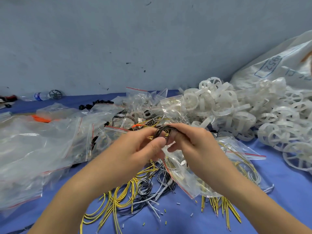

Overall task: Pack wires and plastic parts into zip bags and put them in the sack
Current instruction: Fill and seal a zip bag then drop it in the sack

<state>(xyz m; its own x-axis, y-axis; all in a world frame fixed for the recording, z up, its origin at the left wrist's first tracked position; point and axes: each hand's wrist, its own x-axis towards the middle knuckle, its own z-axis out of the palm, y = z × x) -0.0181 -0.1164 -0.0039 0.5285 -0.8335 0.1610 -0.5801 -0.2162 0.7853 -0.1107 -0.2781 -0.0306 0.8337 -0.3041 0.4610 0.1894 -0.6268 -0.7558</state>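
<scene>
Far right, sack (287,54) printed "952", left hand (143,147), right hand (192,141) grip wires (162,130)

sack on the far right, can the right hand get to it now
Probably yes: the sack lies to the side of the right hand, with only the heap of white plastic wheels between. It and the left hand grip a wire coil, though.

One wide-angle view, worn on the person's head, looks forward and down at close range onto the flat blue tabletop (290,191). The left hand (145,146) and right hand (190,141) meet mid-frame above it; beyond its far edge rises a scuffed grey-blue wall (118,39).
</scene>
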